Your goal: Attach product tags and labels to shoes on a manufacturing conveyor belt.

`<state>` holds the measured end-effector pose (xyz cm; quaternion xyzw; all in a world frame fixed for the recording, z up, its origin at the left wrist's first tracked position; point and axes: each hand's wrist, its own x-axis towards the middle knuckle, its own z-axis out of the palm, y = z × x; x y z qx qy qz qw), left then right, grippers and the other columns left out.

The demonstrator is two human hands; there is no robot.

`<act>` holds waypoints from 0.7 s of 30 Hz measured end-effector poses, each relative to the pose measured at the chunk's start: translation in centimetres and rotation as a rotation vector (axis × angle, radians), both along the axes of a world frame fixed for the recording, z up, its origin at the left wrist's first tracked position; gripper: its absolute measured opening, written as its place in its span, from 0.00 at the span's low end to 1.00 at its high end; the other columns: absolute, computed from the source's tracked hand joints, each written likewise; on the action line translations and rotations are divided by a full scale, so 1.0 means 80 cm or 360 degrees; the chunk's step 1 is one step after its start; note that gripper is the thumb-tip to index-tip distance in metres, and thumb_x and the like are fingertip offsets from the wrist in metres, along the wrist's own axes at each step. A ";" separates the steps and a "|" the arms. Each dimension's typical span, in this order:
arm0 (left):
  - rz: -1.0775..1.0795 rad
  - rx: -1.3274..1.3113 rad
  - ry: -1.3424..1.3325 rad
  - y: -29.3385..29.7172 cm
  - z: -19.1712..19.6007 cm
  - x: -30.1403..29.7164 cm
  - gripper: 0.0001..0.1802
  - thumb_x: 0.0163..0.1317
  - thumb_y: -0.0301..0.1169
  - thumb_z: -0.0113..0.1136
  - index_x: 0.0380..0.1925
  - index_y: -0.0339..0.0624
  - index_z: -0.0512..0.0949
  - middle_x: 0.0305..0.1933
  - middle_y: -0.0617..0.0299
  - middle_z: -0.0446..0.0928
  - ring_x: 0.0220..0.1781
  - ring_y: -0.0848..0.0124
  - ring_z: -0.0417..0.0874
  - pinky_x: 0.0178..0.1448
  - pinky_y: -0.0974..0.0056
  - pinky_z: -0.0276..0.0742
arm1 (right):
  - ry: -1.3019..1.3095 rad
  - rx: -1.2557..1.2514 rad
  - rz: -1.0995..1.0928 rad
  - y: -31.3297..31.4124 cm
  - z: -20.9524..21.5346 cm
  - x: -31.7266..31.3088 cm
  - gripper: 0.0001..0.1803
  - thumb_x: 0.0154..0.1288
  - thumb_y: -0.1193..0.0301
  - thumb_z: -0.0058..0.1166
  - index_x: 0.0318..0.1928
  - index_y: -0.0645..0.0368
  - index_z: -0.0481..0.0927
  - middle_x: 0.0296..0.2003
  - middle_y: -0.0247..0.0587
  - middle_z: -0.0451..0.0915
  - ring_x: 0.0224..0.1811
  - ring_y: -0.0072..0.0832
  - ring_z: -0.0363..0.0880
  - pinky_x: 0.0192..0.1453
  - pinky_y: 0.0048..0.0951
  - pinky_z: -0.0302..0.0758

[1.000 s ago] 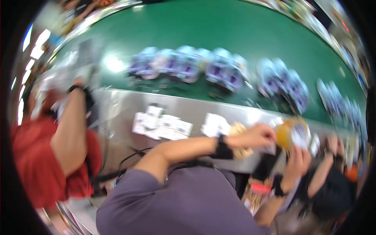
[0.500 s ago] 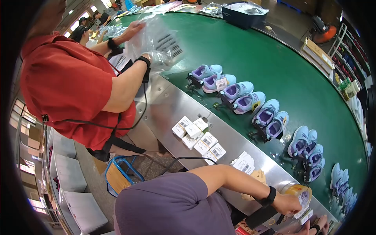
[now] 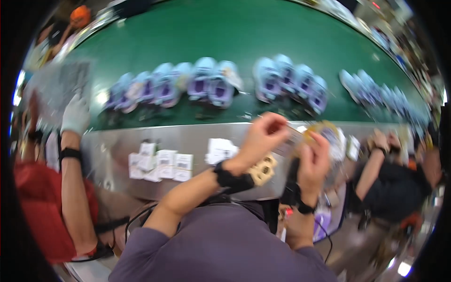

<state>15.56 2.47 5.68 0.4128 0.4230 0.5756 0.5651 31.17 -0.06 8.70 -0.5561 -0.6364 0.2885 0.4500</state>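
Motion blurs both hands. Over the metal ledge, my left hand is closed in a pinch on something too thin and smeared to name. My right hand is raised beside it, thumb and fingertips drawn together; what they hold, if anything, is unclear. Behind my right fingers sits a round yellow-rimmed object with clear wrap, its kind blurred. Tan cut-out pieces with holes lie below my left hand, and a pile of white tags lies to its left.
Pairs of light-blue shoes with purple linings stand in a row on the green belt. Stacks of white barcode tags sit on the ledge. At left, a person's gloved hand holds a clear bag; another person's hands work at right.
My view has swung to the right. My left hand has come away from beside the yellow-rimmed object, and my right hand now shows in full, raised near it.
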 end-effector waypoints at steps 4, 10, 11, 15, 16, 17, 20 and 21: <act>-0.0101 -0.0159 -0.0209 0.016 0.020 0.007 0.09 0.56 0.23 0.64 0.36 0.38 0.76 0.34 0.68 0.78 0.35 0.82 0.76 0.41 0.75 0.73 | 0.0166 0.0154 0.0062 0.030 0.001 -0.001 0.15 0.57 0.80 0.54 0.46 0.62 0.72 0.22 0.31 0.77 0.18 0.13 0.67 0.21 0.18 0.63; -0.0193 -0.0161 -0.0196 0.023 0.022 0.023 0.08 0.57 0.23 0.63 0.36 0.38 0.76 0.35 0.67 0.78 0.35 0.82 0.77 0.41 0.74 0.73 | 0.0111 0.0159 0.0033 0.041 -0.003 0.013 0.15 0.55 0.81 0.54 0.45 0.61 0.72 0.20 0.32 0.77 0.16 0.15 0.68 0.20 0.19 0.64; -0.0198 -0.0144 -0.0179 0.023 0.021 0.024 0.07 0.57 0.22 0.63 0.36 0.38 0.76 0.35 0.67 0.78 0.36 0.82 0.77 0.41 0.75 0.73 | 0.0089 0.0186 0.0021 0.042 -0.005 0.014 0.15 0.55 0.81 0.54 0.44 0.61 0.72 0.20 0.32 0.77 0.16 0.15 0.68 0.20 0.20 0.64; -0.0185 -0.0098 -0.0102 0.022 0.025 0.034 0.07 0.57 0.22 0.63 0.36 0.37 0.76 0.35 0.67 0.78 0.37 0.81 0.78 0.42 0.74 0.74 | 0.0071 0.0247 0.0054 0.047 -0.002 0.021 0.15 0.55 0.81 0.54 0.44 0.61 0.72 0.19 0.33 0.76 0.16 0.15 0.69 0.20 0.20 0.64; -0.0178 -0.0031 -0.0018 0.023 0.023 0.036 0.07 0.57 0.22 0.62 0.36 0.37 0.76 0.36 0.66 0.78 0.38 0.81 0.78 0.43 0.74 0.74 | 0.0067 0.0212 0.0052 0.048 -0.002 0.025 0.15 0.55 0.81 0.54 0.44 0.61 0.72 0.19 0.34 0.76 0.16 0.16 0.69 0.20 0.20 0.65; -0.0171 0.0035 0.0065 0.024 0.023 0.037 0.07 0.57 0.22 0.62 0.36 0.37 0.76 0.36 0.66 0.79 0.38 0.81 0.78 0.43 0.74 0.74 | 0.0062 0.0177 0.0051 0.049 -0.002 0.027 0.15 0.55 0.81 0.54 0.44 0.62 0.72 0.19 0.34 0.76 0.16 0.16 0.70 0.20 0.20 0.65; -0.0187 -0.0018 0.0014 0.025 0.026 0.040 0.06 0.58 0.22 0.61 0.35 0.35 0.76 0.34 0.65 0.78 0.38 0.79 0.80 0.43 0.72 0.77 | 0.0035 0.0175 0.0055 0.051 0.001 0.028 0.14 0.55 0.81 0.54 0.43 0.62 0.72 0.19 0.34 0.76 0.17 0.17 0.71 0.21 0.20 0.66; -0.0186 -0.0021 0.0016 0.026 0.023 0.041 0.06 0.58 0.22 0.61 0.35 0.35 0.76 0.34 0.65 0.78 0.38 0.79 0.80 0.43 0.72 0.77 | 0.0037 0.0172 0.0056 0.051 0.002 0.028 0.14 0.55 0.81 0.54 0.43 0.62 0.72 0.19 0.34 0.76 0.17 0.17 0.71 0.21 0.20 0.66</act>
